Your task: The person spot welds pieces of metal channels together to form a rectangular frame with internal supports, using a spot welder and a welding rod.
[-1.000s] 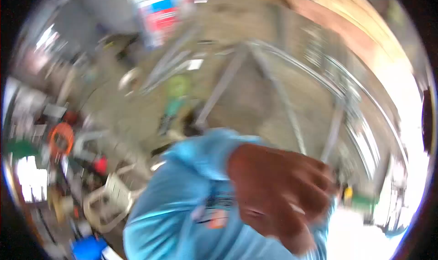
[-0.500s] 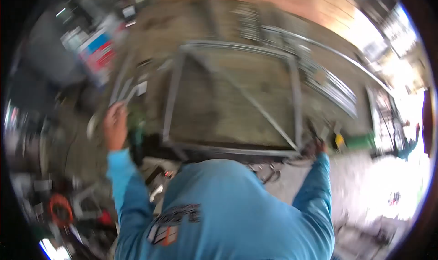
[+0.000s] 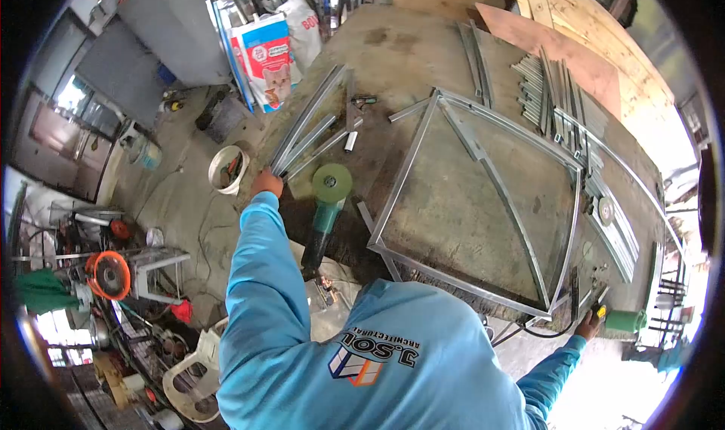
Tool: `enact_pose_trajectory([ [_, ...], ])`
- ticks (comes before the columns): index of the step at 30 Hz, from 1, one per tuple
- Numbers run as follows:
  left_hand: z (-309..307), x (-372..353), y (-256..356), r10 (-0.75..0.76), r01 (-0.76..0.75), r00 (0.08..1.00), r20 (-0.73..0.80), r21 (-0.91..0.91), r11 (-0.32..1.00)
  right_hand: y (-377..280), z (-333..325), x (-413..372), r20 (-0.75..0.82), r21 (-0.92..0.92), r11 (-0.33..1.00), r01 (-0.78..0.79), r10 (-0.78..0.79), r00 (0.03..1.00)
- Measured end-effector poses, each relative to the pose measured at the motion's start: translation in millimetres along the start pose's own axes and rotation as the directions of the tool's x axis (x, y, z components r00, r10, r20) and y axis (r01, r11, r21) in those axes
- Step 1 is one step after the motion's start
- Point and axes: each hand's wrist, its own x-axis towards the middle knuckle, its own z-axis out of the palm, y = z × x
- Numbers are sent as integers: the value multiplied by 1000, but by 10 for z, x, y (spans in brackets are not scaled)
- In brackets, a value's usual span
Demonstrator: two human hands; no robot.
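Observation:
My left hand (image 3: 267,182) is closed around the near ends of thin metal bars (image 3: 306,139) at the table's left edge. Right of it lies a green angle grinder (image 3: 327,217) with a pale green disc. At the lower right, my right hand (image 3: 587,324) has its fingers closed on a small yellow and black tool (image 3: 600,310), which looks like a tape measure. Between my hands a rectangular metal frame (image 3: 400,168) rests on the table, with a diagonal bar (image 3: 504,192) inside it.
More metal profiles (image 3: 615,230) and short pieces (image 3: 531,90) lie on the right of the table (image 3: 393,41). A green cylinder (image 3: 627,321) sits beside my right hand. A white bucket (image 3: 228,169), an orange reel (image 3: 108,275) and a printed bag (image 3: 264,60) are at left.
The view has turned and sharpened, so the frame appears tilted and further right. My right hand was apart from the yellow tool and is now on it. My left hand remains by the bars.

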Motion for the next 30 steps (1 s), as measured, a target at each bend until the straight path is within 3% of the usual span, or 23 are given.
enact_pose_trajectory([
  [1,-41,26,70,22,-22,1000,8,1,1000,-104,-60,-27,14,21,999,35,-36,999],
  [3,-117,42,190,-46,37,990,136,72,997,-395,-216,-196,-2,-129,977,171,-173,985],
  [4,212,240,43,47,-49,999,27,74,996,-403,-158,-242,-75,-90,957,275,-282,957],
  [5,197,261,46,73,-75,997,34,82,994,-736,-259,-421,-69,193,975,113,-101,993],
  [7,63,265,65,155,-161,979,131,40,986,-1200,-365,-758,-81,186,982,17,-2,997],
  [9,124,489,-30,195,-190,963,188,-42,981,-1031,-186,-919,-16,77,997,24,-23,1000],
  [11,255,766,-83,211,-196,961,181,-97,976,-1063,16,-1127,-3,311,950,12,-12,1000],
  [13,-483,380,322,236,-204,944,231,-154,967,-1718,-61,-1480,41,300,952,-63,53,998],
  [14,-809,232,468,288,-205,911,295,-283,937,-1558,222,-1528,51,266,961,79,-96,994],
  [15,-632,401,353,358,-194,884,300,-461,866,-2043,172,-1748,15,256,957,140,-148,989],
  [16,-465,559,244,426,-161,852,304,-622,766,-2154,348,-1879,99,293,947,134,-169,981],
  [17,-822,345,384,452,229,710,540,-784,577,-2347,442,-1988,169,295,935,199,-256,952],
  [18,-1087,-36,593,424,242,763,489,-823,514,-2655,433,-2110,123,231,911,341,-375,919],
  [19,-1237,-423,774,387,249,811,438,-858,450,-2776,533,-2173,228,325,896,303,-385,895],
  [21,-1231,-870,900,509,451,704,496,-865,219,-3232,502,-2284,285,242,912,332,-394,874],
  [22,-1137,-1104,975,597,498,661,455,-861,105,-3265,643,-2308,313,220,921,322,-379,871],
  [23,-1126,-1407,1120,625,362,712,319,-930,61,-3296,752,-2336,342,198,929,311,-363,867],
  [24,-972,-1580,1202,636,346,710,301,-937,56,-3404,726,-2364,344,197,932,305,-357,869],
  [26,-919,-1928,1416,681,377,666,304,-925,45,-3589,602,-2398,376,4,959,282,-263,889],
  [29,-509,-2046,1547,680,358,655,330,-928,105,-3511,669,-2364,393,4,953,304,-281,876],
  [30,-378,-2037,1570,688,291,656,310,-945,148,-3506,693,-2362,396,-11,951,308,-279,875],
])
